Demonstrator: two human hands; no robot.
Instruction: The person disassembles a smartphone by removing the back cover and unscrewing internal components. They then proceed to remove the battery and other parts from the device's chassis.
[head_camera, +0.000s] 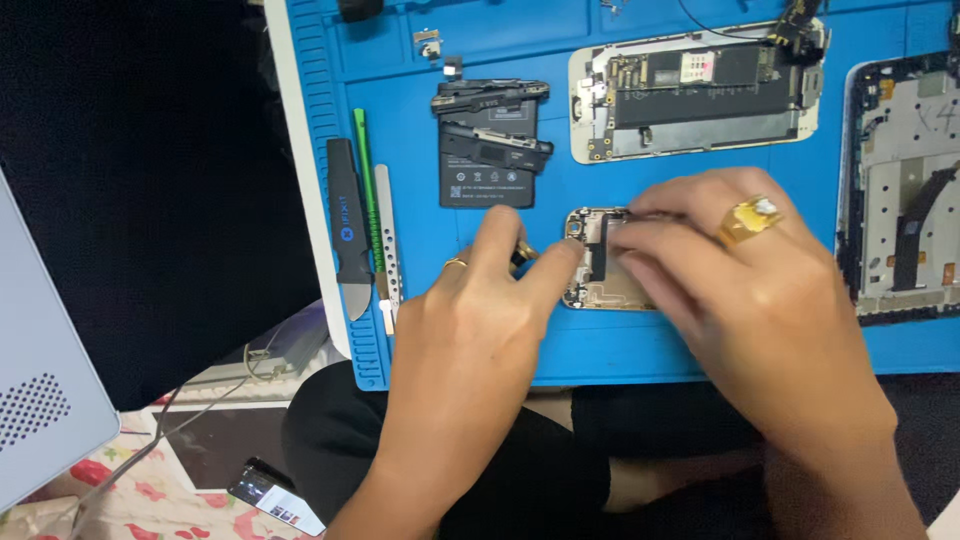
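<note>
Phone frame (600, 275) pinched by left hand (480, 300); right hand (740, 270) fingers flat on it.

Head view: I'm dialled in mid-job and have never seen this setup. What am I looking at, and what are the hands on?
One camera, worn on the person's head, looks down at their two bare hands over a blue mat. The left hand and right hand both rest on an opened phone frame; the fingers hide exactly how it is gripped. Behind it lie a black battery and another opened phone, with a third frame at the right. Pry tools lie along the mat's left edge.
</note>
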